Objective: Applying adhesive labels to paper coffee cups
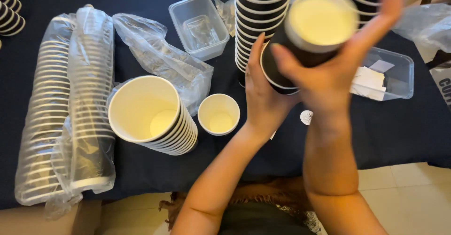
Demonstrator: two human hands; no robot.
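Observation:
My right hand (pixel 336 63) grips a black paper cup (pixel 315 26) with a cream inside, its mouth tilted toward me. My left hand (pixel 263 92) holds a short stack of black cups (pixel 273 70) just below it, and the two seem to touch. Behind them rises a tall stack of black cups (pixel 258 14) on the dark tablecloth (pixel 390 131). A tilted stack of larger cups (pixel 152 115) lies left of my hands, with a single small cup (pixel 219 114) upright beside it.
Two long sleeves of lids in clear plastic (pixel 66 108) lie at the left. A crumpled plastic bag (pixel 162 56) and a clear container (pixel 199 26) sit behind the cups. Another clear tray with paper slips (pixel 383 73) is at right. A round sticker (pixel 306 117) lies near my wrist.

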